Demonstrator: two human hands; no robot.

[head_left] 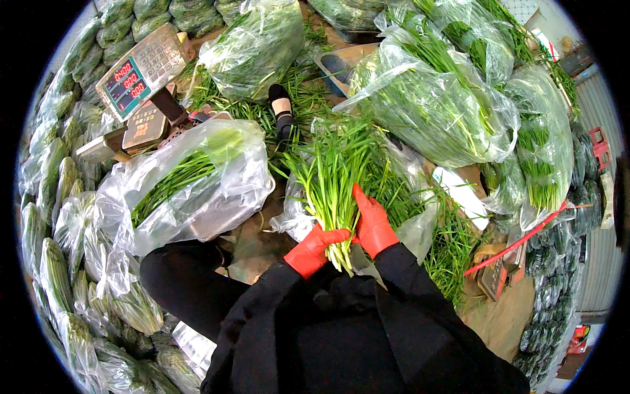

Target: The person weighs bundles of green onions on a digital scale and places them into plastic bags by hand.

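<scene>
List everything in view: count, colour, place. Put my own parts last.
Bunch of long leafy stalks: one, green with pale ends, centre.
Open clear plastic bag of stalks: one, green contents, left of centre.
Large clear plastic bags of greens: several, green inside, top and upper right.
Loose stalks: uncountable, green, right of centre.
Digital scale with keypad and lit display: one, grey, upper left.
Stacked bagged greens: many, green, left edge.
Long thin stick: one, red, right.
Foot in a shoe: one, black shoe, upper centre; owner unclear.
Gloved left hand: one, red, around the bunch's stems.
Gloved right hand: one, red, against the bunch.
Sleeves: two, black, lower centre.
Bent leg: one, black, lower left.
</scene>
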